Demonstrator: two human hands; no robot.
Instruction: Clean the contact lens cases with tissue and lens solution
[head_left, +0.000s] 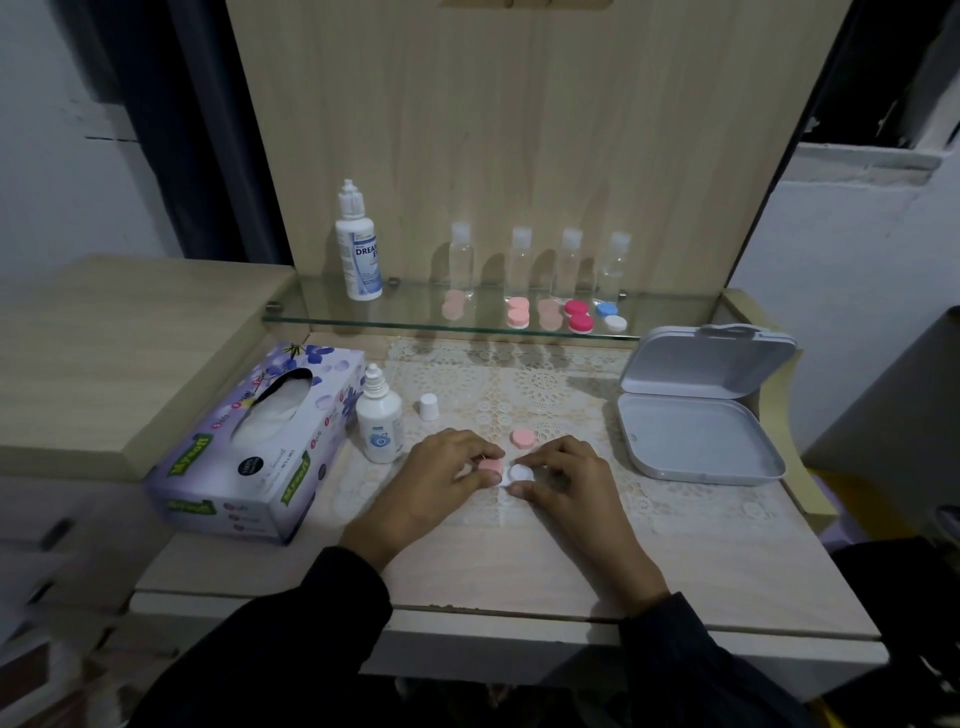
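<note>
A white contact lens case (514, 474) lies on the lace mat between my hands. My left hand (441, 483) pinches the pink cap (491, 464) on its left well. My right hand (563, 480) holds the case's right side, whose well is uncovered and white. A loose pink cap (520, 437) lies on the mat just behind the case. A small white solution bottle (379, 421) stands uncapped to the left, its white cap (429, 406) beside it. A purple tissue box (260, 441) sits at the left.
A glass shelf (363, 325) at the back carries a tall solution bottle (358, 249), several clear bottles (519, 260) and several lens cases, pink (518, 313), magenta (579, 315), blue-white (611, 317). An open grey box (701, 410) lies at the right.
</note>
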